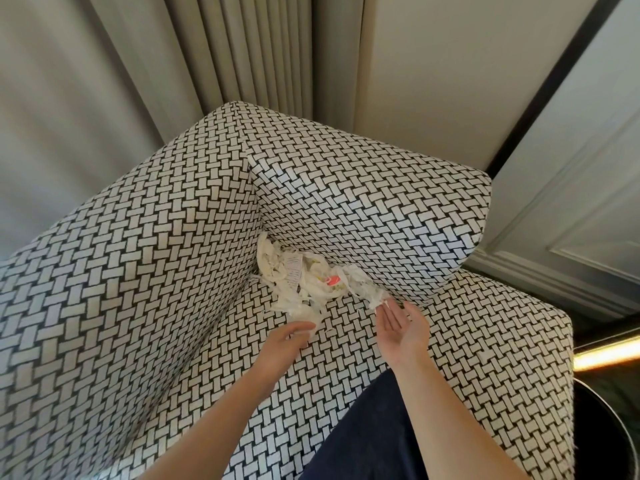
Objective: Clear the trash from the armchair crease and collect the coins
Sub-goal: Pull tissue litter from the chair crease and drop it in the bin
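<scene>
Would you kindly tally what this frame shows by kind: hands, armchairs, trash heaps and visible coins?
hands: 2 (left hand, right hand)
armchair: 1
trash heap: 1
coins in sight: 0
total: 4

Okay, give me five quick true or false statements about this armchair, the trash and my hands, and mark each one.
1. The trash pile lies in the corner crease of the armchair. True.
2. The left hand holds a coin. False: it reaches toward the pile and no coin shows in it.
3. The right hand is open, with its palm showing. True.
4. The armchair fabric is plain grey. False: it has a black and white woven pattern.
5. An orange-red piece shows among the white paper scraps. True.
</scene>
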A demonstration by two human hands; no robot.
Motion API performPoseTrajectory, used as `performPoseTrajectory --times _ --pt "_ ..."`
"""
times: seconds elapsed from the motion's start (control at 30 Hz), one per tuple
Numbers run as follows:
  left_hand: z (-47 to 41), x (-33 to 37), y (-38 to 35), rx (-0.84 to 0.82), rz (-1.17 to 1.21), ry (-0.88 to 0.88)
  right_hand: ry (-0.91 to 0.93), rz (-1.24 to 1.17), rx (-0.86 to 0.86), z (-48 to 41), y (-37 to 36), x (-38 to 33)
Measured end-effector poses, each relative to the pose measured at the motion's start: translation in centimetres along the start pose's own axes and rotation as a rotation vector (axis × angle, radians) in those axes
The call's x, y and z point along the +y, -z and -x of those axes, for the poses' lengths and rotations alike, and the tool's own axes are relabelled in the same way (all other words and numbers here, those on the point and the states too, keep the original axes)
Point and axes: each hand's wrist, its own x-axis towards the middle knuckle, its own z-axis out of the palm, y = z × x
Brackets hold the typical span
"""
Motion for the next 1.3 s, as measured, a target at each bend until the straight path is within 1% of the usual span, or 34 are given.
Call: performPoseTrajectory --times 0.1,0.2,0.3,0.47,0.6,0.77,0.87,0.93,1.1,1.3 --pt "-0.1 0.0 0.0 0.034 0.080 0.012 0.020 0.041 -0.004 0.0 0.1 -0.1" --pt "-0.2 0.3 0.0 0.012 0.082 -0.042 0.061 0.130 0.016 0.2 0.2 0.0" --pt "-0.7 1.0 -0.2 -0.047 0.053 -0.063 0.112 0.248 0.047 -0.1 0.1 0.1" --pt "-2.1 3.0 -1.2 -0.163 0.008 -0.037 0.111 0.544 0.037 -0.8 -0.7 0.8" --pt "-3.3 4.0 -1.4 -0.243 -0.061 0.010 0.100 0.910 -0.033 -1.6 -0.8 1.1" --pt "-4.4 4.2 -2.0 -0.250 -0.080 0.083 0.006 1.077 -0.174 -2.9 -0.5 -0.2" --pt "-4.7 4.1 -2.2 -0.241 -0.045 0.095 -0.003 1.210 -0.254 -3.6 0.0 -0.4" --pt "-5.0 3.9 -2.2 -0.222 -0.011 0.093 -0.005 1.233 -0.284 -4.0 0.0 -0.2" --pt "-5.6 2.8 -2.4 -0.191 0.087 0.084 0.013 1.166 -0.366 -4.1 -0.5 0.4" --pt "-5.8 1.5 -2.8 -0.171 0.184 0.041 -0.042 1.087 -0.412 -3.9 -0.4 0.1"
